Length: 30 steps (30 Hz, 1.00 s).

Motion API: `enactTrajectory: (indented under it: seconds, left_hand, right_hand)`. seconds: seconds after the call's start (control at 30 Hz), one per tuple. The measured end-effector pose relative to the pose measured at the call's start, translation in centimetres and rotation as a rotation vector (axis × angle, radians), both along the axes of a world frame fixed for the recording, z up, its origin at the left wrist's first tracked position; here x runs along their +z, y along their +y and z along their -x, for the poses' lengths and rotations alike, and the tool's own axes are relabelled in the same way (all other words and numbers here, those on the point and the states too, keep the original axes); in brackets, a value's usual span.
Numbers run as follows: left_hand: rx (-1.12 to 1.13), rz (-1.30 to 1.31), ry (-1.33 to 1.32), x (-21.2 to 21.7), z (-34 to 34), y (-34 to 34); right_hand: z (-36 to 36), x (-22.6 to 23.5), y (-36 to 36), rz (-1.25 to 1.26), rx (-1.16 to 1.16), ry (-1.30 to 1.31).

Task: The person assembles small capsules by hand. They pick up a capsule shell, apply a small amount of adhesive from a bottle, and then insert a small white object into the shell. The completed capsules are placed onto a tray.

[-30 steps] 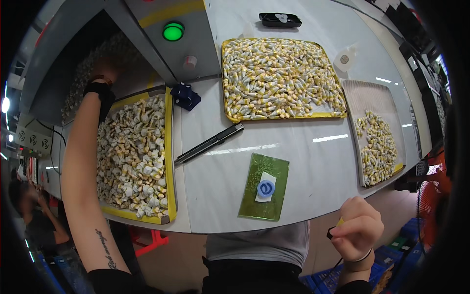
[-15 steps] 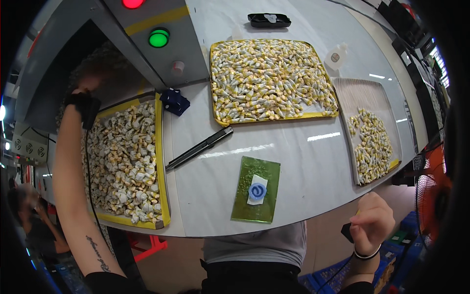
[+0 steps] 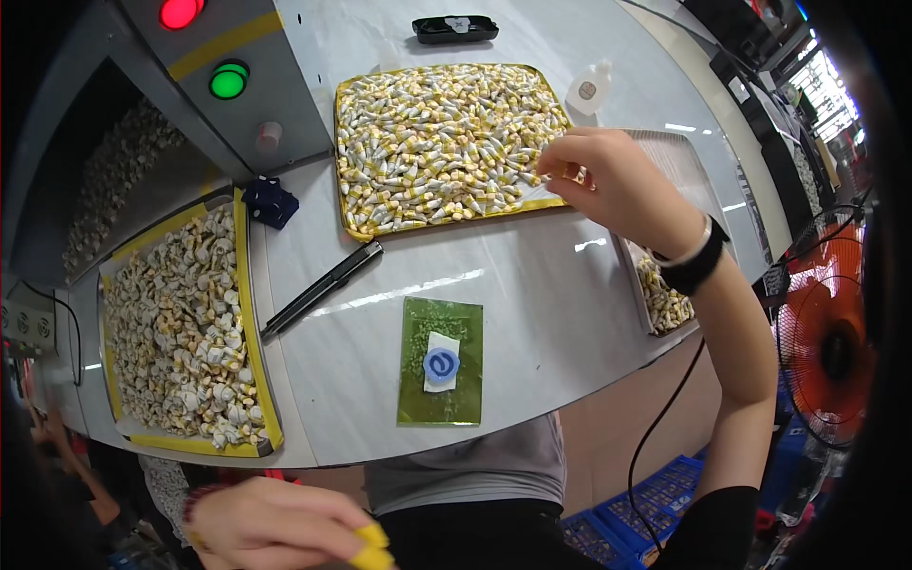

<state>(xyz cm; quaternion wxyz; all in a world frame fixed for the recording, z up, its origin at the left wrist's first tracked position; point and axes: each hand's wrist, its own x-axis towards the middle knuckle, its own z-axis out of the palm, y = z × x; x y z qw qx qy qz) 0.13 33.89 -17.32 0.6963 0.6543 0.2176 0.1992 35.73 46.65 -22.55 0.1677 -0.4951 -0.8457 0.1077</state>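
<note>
My right hand (image 3: 608,180) is over the right edge of a large yellow-rimmed tray (image 3: 339,190), fingers curled into a pinch; whatever lies between them is hidden. Small tapered white-and-yellow pieces (image 3: 446,147) fill that tray. A black band (image 3: 698,266) circles my right wrist. Low at the front, near my waist, my left hand (image 3: 275,522) has its fingers bent together, with yellow at the fingertips; I cannot make out what they hold. To the right, partly behind my right forearm, a lined tray (image 3: 679,147) contains more small pieces (image 3: 665,302).
At left, a yellow-edged tray (image 3: 249,332) of rounded white pieces stands before a grey machine (image 3: 294,95) with red and green buttons. A black bar-shaped tool (image 3: 323,287), a green plate (image 3: 465,380) bearing a blue ring (image 3: 441,365), and a white bottle (image 3: 589,90) are on the table.
My left hand has come out of the machine's opening to the front of my waist. My right hand has risen from the table's front right to the large tray. The view has shifted rightward.
</note>
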Motion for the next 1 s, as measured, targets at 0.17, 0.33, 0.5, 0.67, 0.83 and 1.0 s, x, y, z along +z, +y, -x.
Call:
enactTrajectory:
  seconds: [0.17,0.33,0.5,0.67,0.83,1.0]
  left_hand:
    - [-0.163,0.404,-0.216,-7.3,-3.0,-1.5]
    - [0.232,0.399,-0.311,-8.6,-5.2,-3.6]
    - [0.229,0.799,-0.571,-9.6,-5.1,-4.8]
    - [0.113,0.799,-0.624,-10.9,-4.8,-4.6]
    - [0.063,0.699,-0.769,-11.6,-5.1,-4.1]
    - [0.101,0.698,-0.761,-11.3,-5.2,-4.3]
  right_hand:
    - [1.3,-1.7,1.7,0.076,-0.024,-0.115]
    - [1.1,-1.9,1.4,-0.071,0.007,-0.057]
    - [4.0,1.0,-3.1,0.075,0.019,0.314]
    - [6.0,0.9,-6.9,0.381,0.297,0.404]
    - [6.8,-0.3,-8.5,0.406,0.397,0.336]
    - [7.3,-0.7,-8.4,0.164,0.444,0.204]
